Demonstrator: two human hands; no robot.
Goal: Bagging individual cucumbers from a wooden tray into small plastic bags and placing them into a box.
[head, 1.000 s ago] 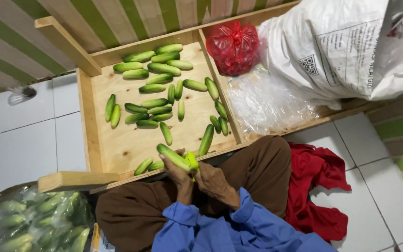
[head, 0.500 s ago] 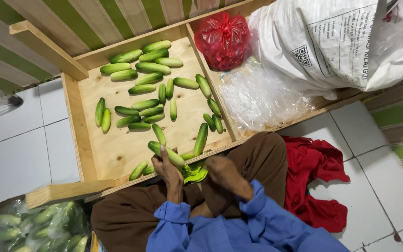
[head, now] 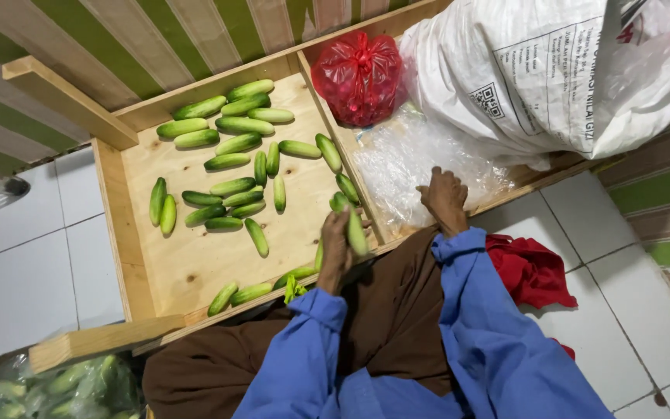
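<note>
Our left hand (head: 336, 250) has its grip clamped on a cucumber (head: 355, 230) at the wooden tray's (head: 139, 268) divider, while our right hand (head: 445, 195), fingers apart, presses clear plastic bags (head: 405, 167); one-handed, the cucumber could slip onto our lap.

Cucumbers (head: 236, 144): green, a few paler. Tray (head: 135, 256): light raw wood. Tied bag (head: 360, 77): translucent red. Sack (head: 552, 70): white with black print. Plastic sheets (head: 412, 167): clear. Wall (head: 118, 31): green and beige stripes. Floor (head: 17, 271): white tiles. Sleeves (head: 498, 341): blue. Trousers (head: 381, 326): brown. Cloth (head: 533, 271): red.
</note>
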